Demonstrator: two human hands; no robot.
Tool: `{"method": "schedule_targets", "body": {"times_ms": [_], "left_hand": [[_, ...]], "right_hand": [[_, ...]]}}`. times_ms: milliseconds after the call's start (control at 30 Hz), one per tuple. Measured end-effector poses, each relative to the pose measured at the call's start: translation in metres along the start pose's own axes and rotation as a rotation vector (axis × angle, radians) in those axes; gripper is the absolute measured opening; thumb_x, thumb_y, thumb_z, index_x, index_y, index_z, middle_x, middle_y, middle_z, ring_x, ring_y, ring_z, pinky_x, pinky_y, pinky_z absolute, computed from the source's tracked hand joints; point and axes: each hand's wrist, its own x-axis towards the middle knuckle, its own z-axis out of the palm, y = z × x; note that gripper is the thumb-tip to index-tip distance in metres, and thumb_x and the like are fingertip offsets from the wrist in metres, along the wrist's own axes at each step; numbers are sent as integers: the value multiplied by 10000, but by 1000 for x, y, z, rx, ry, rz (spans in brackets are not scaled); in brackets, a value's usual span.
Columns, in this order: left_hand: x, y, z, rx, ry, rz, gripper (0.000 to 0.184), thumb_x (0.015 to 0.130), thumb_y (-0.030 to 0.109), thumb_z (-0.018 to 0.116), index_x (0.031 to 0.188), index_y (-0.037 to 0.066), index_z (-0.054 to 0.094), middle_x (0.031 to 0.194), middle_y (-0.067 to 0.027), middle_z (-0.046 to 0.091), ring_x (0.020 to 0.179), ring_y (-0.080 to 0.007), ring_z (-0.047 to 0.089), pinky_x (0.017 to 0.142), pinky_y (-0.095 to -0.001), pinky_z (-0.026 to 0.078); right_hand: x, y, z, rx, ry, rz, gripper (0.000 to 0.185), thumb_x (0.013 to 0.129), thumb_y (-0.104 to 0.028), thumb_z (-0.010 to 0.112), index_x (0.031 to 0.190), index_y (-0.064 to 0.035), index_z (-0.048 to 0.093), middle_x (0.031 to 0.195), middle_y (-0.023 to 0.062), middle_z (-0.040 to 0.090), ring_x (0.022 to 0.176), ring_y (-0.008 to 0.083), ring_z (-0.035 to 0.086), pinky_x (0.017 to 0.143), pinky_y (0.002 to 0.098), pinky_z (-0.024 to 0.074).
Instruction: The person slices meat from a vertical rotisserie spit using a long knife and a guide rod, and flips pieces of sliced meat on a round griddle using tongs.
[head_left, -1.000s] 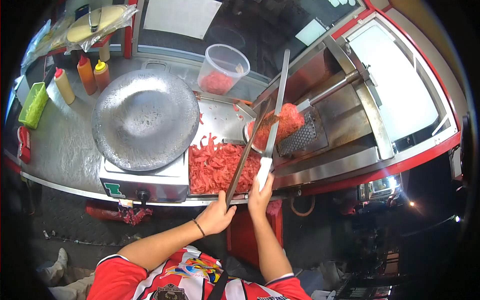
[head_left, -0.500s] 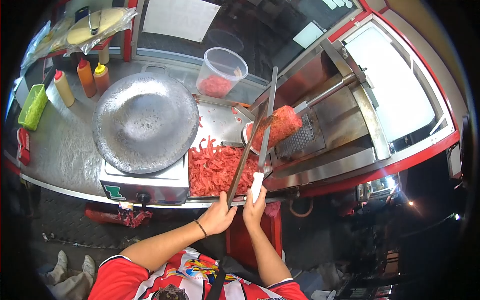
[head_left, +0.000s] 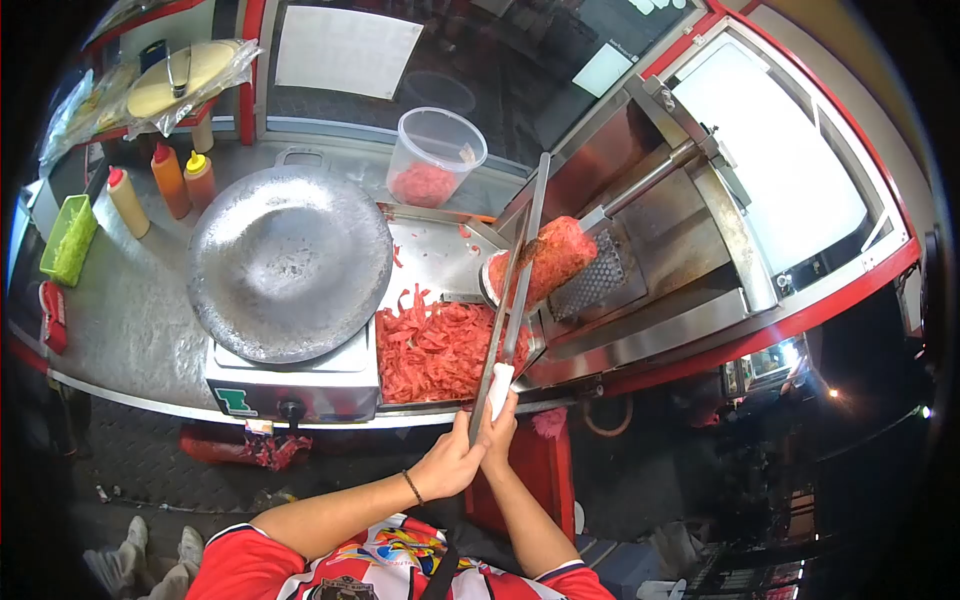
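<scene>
Nr grey steel counter (head_left: pixel 130 300), L hand (head_left: pixel 447 464)'s gripping dark metal bar (head_left: pixel 499 340), R hand (head_left: pixel 501 439) white-handled steel knife (head_left: pixel 521 290), both closed, drawing tog., so gap's narrowing.

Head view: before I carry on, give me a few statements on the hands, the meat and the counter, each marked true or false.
1. The right hand holds a long steel knife with a white handle. True.
2. The left hand is empty. False: it holds a long, narrow, dark metal bar.
3. Red meat strips lie in the shallow metal tray. True.
4. The clear round plastic bucket holds nothing. False: there is red meat in its bottom.
5. Of the three squeeze bottles, the orange one with a yellow cap stands closest to the round dark metal griddle. True.
</scene>
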Motion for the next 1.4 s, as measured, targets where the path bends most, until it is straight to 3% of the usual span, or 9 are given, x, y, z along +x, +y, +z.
{"method": "schedule_targets", "body": {"times_ms": [67, 233, 333, 500, 667, 1033, 1133, 1267, 1400], "left_hand": [[4, -8, 4, 14, 45, 70, 352, 1027, 263, 499, 1152, -21, 332, 927, -279, 610, 846, -413, 671, 758, -476, 508], [10, -16, 6, -179, 0, 51, 228, 1045, 228, 496, 1112, 70, 345, 696, -70, 493, 516, -154, 491, 465, -329, 390], [12, -14, 3, -279, -63, -11, 254, 1039, 221, 504, 1151, 50, 353, 783, -93, 547, 648, -220, 575, 614, -364, 471], [3, 13, -6, -726, -198, -186, 118, 1057, 171, 469, 1090, 142, 359, 701, -12, 436, 484, -95, 419, 426, -257, 338], [-14, 30, -33, -790, -225, -198, 115, 1062, 213, 438, 1117, 152, 357, 736, -35, 447, 479, -133, 458, 385, -270, 343], [-168, 106, -207, 189, 488, -327, 204, 1005, 189, 565, 1102, 29, 485, 715, -20, 465, 589, -106, 458, 506, -302, 388], [-197, 106, -228, 691, 496, -88, 167, 973, 84, 578, 1099, -1, 508, 837, -94, 509, 643, -144, 512, 544, -311, 435], [-201, 138, -215, 255, 555, -397, 171, 998, 115, 556, 1132, 44, 477, 731, -46, 526, 567, -107, 500, 521, -287, 431], [-161, 97, -189, -79, 356, -220, 191, 994, 34, 520, 1170, 78, 462, 725, 7, 485, 571, -106, 500, 515, -275, 429]], "right_hand": [[-12, 1, -1, 41, -33, 23, 374, 1010, -206, 604, 1304, -24, 462, 851, 131, 650, 709, 205, 662, 623, 368, 531], [-43, 19, -10, 69, -81, 25, 381, 1013, -173, 583, 1339, -31, 447, 953, 153, 720, 843, 231, 726, 739, 382, 573], [-66, 24, -18, -32, -101, -19, 388, 1018, -155, 560, 1365, -38, 430, 1053, 192, 733, 918, 294, 740, 777, 400, 572], [-73, 27, -21, -32, -138, 59, 380, 1010, -145, 561, 1350, -22, 442, 1038, 233, 705, 933, 363, 730, 754, 437, 562], [-61, -3, -27, -117, -101, -70, 417, 985, -139, 592, 1357, -4, 460, 1044, 291, 661, 954, 480, 676, 770, 487, 542], [-40, -84, 6, 30, -301, -267, 412, 959, -118, 604, 1347, -21, 503, 1049, 287, 675, 955, 450, 690, 797, 467, 550], [-39, -87, -13, 8, -336, -154, 411, 955, -118, 612, 1343, -24, 514, 1063, 277, 673, 967, 426, 695, 819, 445, 550], [-37, -73, -52, 19, -188, -176, 385, 963, -110, 618, 1309, 32, 526, 1044, 243, 686, 955, 364, 710, 834, 410, 540], [-45, -49, -90, -9, -51, -26, 329, 965, -92, 611, 1259, 36, 536, 980, 203, 673, 853, 314, 680, 792, 399, 528]]}}
